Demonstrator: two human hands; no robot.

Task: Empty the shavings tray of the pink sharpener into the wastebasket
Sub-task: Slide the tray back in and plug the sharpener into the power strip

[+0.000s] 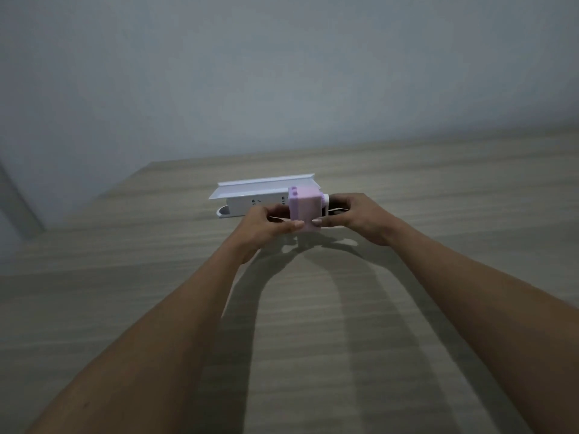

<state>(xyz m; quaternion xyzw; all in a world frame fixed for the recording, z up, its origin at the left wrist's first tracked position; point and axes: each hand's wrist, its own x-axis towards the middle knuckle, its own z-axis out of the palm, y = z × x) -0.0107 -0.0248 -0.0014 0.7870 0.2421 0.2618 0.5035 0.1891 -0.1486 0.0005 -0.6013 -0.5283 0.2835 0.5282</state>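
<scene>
I've got my left hand point(269, 223) and right hand point(354, 217) clamped on the pink sharpener point(305, 211), just before the white power strip point(250, 203); tray not out, no wastebasket visible.

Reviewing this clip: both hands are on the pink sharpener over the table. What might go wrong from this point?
1. No wastebasket is in view. If the tray comes out here, shavings could spill onto the wooden table.
2. The left hand and right hand pinch the pink sharpener mainly with fingertips, so it might slip when the tray is pulled.
3. The white power strip lies just behind it; stray shavings could land on its sockets.
</scene>
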